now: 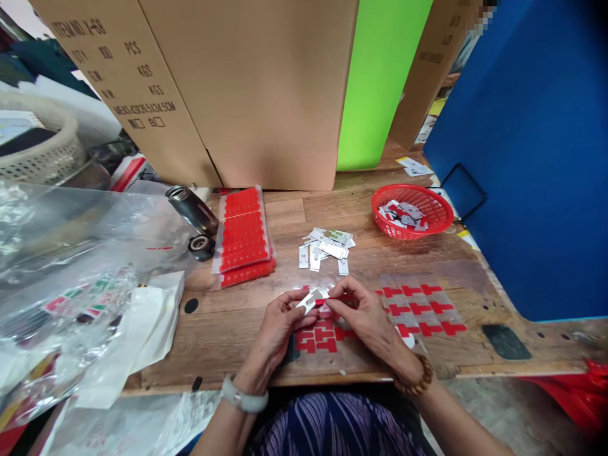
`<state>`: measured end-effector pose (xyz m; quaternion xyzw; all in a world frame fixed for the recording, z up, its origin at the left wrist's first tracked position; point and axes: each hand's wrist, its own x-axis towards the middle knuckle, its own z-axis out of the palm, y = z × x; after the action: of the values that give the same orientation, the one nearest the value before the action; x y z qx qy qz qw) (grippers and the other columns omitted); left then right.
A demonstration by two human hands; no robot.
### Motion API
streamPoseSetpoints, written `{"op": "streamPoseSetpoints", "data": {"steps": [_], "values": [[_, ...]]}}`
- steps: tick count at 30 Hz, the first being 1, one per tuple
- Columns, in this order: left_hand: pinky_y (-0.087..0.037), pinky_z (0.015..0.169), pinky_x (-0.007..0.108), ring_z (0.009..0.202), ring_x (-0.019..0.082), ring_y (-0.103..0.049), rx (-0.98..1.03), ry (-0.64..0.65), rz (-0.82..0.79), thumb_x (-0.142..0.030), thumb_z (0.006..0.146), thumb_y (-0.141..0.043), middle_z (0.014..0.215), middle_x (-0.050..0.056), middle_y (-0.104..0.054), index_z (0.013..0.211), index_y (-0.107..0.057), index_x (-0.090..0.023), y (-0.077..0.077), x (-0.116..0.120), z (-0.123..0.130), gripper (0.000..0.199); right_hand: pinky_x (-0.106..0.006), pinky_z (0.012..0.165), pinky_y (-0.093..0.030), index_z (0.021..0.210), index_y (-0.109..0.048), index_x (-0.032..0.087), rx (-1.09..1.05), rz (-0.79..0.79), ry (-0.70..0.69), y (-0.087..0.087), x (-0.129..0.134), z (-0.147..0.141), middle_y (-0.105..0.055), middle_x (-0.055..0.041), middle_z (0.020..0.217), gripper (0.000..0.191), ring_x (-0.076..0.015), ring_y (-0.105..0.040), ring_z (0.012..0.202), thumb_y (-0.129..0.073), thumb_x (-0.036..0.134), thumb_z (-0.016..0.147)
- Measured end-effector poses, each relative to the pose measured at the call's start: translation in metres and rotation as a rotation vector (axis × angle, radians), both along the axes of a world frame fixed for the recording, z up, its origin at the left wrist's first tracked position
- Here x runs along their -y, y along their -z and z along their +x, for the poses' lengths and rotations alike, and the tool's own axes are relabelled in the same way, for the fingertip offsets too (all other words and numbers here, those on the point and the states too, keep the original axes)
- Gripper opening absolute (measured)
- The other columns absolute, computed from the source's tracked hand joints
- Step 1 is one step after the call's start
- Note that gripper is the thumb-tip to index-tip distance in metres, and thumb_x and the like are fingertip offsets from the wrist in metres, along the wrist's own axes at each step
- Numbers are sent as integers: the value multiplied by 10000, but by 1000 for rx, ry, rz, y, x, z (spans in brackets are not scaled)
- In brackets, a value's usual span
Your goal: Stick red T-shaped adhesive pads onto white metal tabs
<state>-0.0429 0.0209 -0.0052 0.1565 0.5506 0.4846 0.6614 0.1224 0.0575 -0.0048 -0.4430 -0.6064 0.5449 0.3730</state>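
Observation:
My left hand is closed on a small flat silver-white plate with a slot in it. A small red sticker lies at the plate's right end, and the thumb and forefinger of my right hand pinch it there. Below both hands a clear backing sheet with T-shaped red stickers is spread on the wooden table. Just beyond my hands sits a loose pile of similar silver-white plates. My fingers partly cover the plate and the sheet's middle.
A red basket with several plates stands back right. Stacked red sticker sheets, a dark flask and its cap are left of the pile. Plastic bags cover the left side. Cardboard and a blue panel border the table.

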Motion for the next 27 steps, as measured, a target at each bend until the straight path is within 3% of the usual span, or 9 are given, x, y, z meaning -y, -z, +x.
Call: {"op": "streamPoseSetpoints", "data": {"steps": [7,27], "values": [[-550,672,210,606,140,-689,47,75,-10,-81,597,-752,676,76,-719,997,-613,-96,-12,12,4,424,-252,649,-402,748,-523,202,162,172,-48,-4,9,1,-563,22,724,80,-137,-523,688,-546,167,817],[-518,612,213,599,146,-676,-67,114,-28,-161,568,-786,654,43,-712,972,-641,-123,-13,17,6,431,-236,612,-380,740,-487,210,201,159,-105,-2,12,0,-537,37,699,118,-128,-501,650,-516,109,794]]}}
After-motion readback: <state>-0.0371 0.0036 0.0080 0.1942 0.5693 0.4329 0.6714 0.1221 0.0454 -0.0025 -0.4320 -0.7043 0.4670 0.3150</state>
